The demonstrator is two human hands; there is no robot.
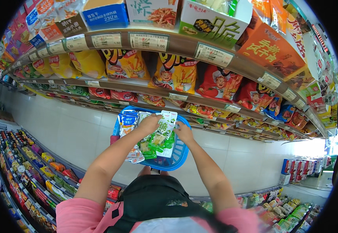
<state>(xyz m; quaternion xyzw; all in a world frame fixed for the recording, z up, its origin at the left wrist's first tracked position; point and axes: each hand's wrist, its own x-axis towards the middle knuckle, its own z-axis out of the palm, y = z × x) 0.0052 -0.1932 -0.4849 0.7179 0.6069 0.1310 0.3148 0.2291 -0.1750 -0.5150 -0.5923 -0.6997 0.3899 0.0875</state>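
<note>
Below the shelves, a blue plastic basket (181,153) holds several flat snack packets. My left hand (149,124) is closed over the top of a green and white snack packet (161,140); its fingertips are partly hidden. My right hand (183,133) pinches the upper right edge of a white snack packet (170,116) just behind it. Both packets stand upright at the basket's right half. At the left side lie blue and white packets (128,119), and an orange and white packet (135,155) sits at the near left corner.
Ahead, a long curved shelf (192,44) carries boxed snacks above and bagged chips (173,73) below. A white and green open-top box (211,25) stands on the upper level. Packed shelves (41,174) line the left side behind me, and more goods (289,207) sit at lower right. Pale floor tiles (72,124) lie between.
</note>
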